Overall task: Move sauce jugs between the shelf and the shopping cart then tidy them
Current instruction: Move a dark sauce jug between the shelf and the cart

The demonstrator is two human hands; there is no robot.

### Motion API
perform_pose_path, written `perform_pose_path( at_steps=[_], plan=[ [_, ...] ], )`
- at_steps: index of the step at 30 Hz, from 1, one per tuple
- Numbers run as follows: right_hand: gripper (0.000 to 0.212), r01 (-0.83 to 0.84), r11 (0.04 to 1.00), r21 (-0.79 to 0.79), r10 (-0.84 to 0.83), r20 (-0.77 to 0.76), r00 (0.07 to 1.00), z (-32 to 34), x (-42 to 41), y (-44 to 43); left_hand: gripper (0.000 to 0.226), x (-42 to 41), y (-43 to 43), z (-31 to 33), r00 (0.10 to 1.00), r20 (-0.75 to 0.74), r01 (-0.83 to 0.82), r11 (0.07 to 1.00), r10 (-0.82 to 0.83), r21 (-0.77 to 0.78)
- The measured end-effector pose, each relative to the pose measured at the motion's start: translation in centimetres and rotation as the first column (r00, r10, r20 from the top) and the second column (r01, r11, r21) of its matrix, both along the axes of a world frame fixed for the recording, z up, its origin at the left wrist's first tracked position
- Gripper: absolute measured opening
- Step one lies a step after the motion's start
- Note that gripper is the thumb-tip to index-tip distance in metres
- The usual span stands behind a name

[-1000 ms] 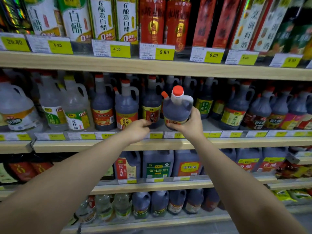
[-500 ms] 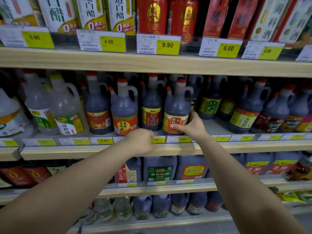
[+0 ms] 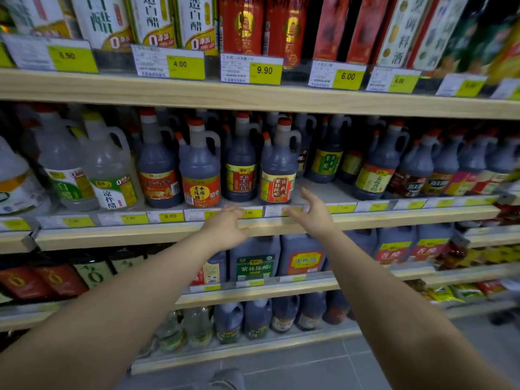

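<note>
Even, fairly bright overhead light falls on the shelf (image 3: 267, 99), while the jugs (image 3: 278, 164) standing back under it sit in shadow. The whole view is softly blurred, worst toward the left and right edges. Wide-angle distortion bows the shelf boards, and the price tags (image 3: 264, 69) show slight glare.

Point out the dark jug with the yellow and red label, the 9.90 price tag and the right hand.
dark jug (image 3: 278, 164): head view, on its dark body above the label.
9.90 price tag (image 3: 264, 70): head view, on its yellow part.
right hand (image 3: 315, 215): head view, on its back.
</note>
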State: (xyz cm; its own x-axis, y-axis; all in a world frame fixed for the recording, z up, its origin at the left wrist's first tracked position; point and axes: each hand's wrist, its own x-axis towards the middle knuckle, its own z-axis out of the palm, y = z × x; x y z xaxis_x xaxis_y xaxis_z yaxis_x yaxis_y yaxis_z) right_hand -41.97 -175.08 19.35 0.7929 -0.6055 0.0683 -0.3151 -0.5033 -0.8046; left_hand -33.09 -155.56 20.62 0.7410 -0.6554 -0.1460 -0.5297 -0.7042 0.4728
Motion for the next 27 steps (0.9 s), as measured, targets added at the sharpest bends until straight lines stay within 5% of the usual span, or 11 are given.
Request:
perform_pose_path(
  at_steps=[8,16,24,27],
  plan=[
    [0.025,-0.249,0.929,0.275,0.297,-0.149,0.943,-0.2,-11.2,13.0,0.028,-12.7,9.4,-2.5,0.906,-0.358,-0.302,0.937,0.225,-0.176],
    [0.013,-0.41,0.825,0.389,0.515,-0.221,0.828,-2.5,-14.4,27.1,0.015,-19.9,24.6,-5.8,0.687,-0.577,-0.594,0.799,0.442,-0.095],
    [0.01,-0.558,0.682,0.473,0.716,-0.276,0.641,-5.9,-8.5,46.2,0.007,-19.5,44.6,-6.2,0.315,-0.731,-0.904,0.426,0.606,-0.036],
    [0.009,-0.618,0.597,0.511,0.792,-0.252,0.556,-6.6,-5.4,56.3,0.011,-18.4,54.1,-6.0,0.24,-0.732,-0.949,0.314,0.637,-0.038]
  ],
)
